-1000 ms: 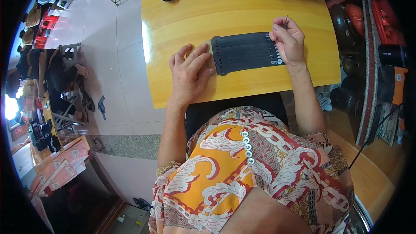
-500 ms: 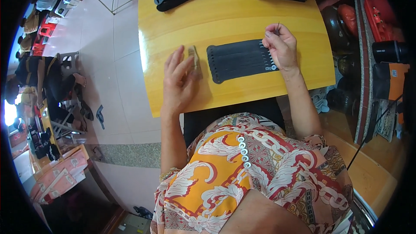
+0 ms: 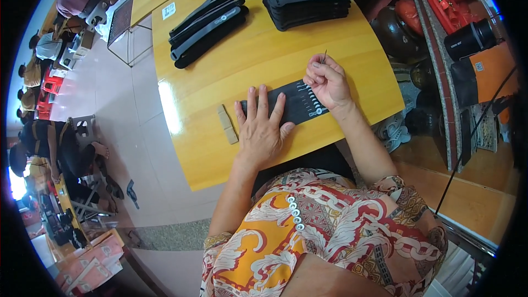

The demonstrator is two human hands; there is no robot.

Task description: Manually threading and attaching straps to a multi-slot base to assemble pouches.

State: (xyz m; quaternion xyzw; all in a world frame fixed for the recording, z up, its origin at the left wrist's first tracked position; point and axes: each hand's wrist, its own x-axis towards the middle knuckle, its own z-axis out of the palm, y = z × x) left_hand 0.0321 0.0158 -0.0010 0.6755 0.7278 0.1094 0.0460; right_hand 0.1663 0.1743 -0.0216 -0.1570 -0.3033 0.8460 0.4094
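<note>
A flat black sheet (image 3: 295, 98) with several slits and white marks along its right end lies on the yellow table in front of me. My left hand (image 3: 260, 126) lies flat over its left part, fingers spread. Above the marked right end, my right hand (image 3: 328, 83) is closed in a pinch on a thin pointed metal tool (image 3: 324, 57), whose tip sticks up past the fingers; its exact kind is not clear. A small tan folded strip (image 3: 227, 124) rests on the table just left of my left hand.
A stack of similar black sheets (image 3: 305, 0) stands at the table's far right. Folded black bundles (image 3: 209, 27) lie at the far left of the yellow table (image 3: 192, 93). Dark jars (image 3: 399, 36) and a shelf edge (image 3: 440, 66) flank the right side. Other people sit off left.
My left hand has moved from beside the tan strip onto the black sheet and flattened there. The view has shifted, showing more of the table's far end. My right hand still grips the tool.
</note>
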